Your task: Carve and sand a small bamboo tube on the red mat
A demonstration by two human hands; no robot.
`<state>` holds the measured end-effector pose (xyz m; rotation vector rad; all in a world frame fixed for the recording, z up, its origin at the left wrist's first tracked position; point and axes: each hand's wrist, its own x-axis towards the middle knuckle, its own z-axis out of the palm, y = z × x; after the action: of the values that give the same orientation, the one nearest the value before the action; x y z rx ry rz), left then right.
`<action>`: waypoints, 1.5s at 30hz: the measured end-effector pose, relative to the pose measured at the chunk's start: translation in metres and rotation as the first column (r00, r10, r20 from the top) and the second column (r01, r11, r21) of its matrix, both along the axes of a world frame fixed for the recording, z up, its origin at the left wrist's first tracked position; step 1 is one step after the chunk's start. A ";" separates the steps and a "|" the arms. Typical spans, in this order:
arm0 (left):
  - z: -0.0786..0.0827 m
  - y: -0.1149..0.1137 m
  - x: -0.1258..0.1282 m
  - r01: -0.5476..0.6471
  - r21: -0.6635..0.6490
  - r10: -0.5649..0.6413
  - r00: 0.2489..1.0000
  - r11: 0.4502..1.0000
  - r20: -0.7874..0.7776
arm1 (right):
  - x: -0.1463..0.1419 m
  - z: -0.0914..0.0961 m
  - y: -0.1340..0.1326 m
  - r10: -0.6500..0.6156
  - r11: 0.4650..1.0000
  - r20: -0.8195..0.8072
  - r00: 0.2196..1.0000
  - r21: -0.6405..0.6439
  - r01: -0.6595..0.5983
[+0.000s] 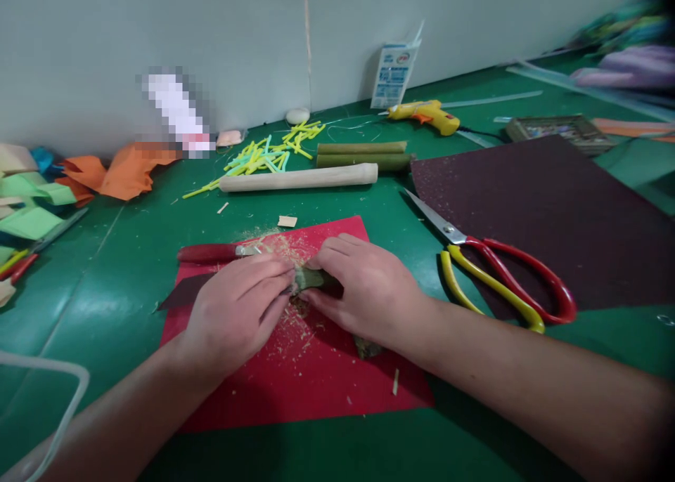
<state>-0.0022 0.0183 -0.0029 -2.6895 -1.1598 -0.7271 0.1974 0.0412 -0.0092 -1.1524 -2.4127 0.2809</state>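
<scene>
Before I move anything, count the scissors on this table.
2: one pair right of the right hand, partly on the dark sheet; a second pair, blurred, at far left beside green paper. More may be hidden under that paper.

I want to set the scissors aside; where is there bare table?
Left of the red sheet, nearer than the orange paper, the green table is largely bare; another strip borders the sheet's near edge. Crowded: farther back, with straws and a pale stick.
</scene>
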 end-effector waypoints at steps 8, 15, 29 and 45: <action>0.008 0.008 0.006 -0.008 -0.171 0.013 0.999 0.985 0.029 | 0.000 -0.002 0.000 0.060 0.998 -0.012 0.998 0.021 -0.060; 0.005 0.005 0.002 0.069 -0.023 -0.069 0.998 0.997 0.000 | 0.001 0.000 -0.001 0.037 0.999 -0.036 0.999 -0.003 -0.037; 0.007 0.002 -0.003 0.045 -0.124 -0.054 0.996 0.991 -0.072 | 0.000 -0.001 0.000 0.013 1.000 -0.023 1.000 0.004 -0.013; 0.002 0.004 0.001 0.086 -0.017 -0.087 0.990 0.996 -0.113 | -0.001 0.002 0.000 0.052 0.997 -0.063 0.997 -0.058 -0.056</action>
<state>-0.0014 0.0219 -0.0011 -2.7657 -1.0305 -0.5714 0.1967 0.0412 -0.0071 -1.0886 -2.3989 0.4019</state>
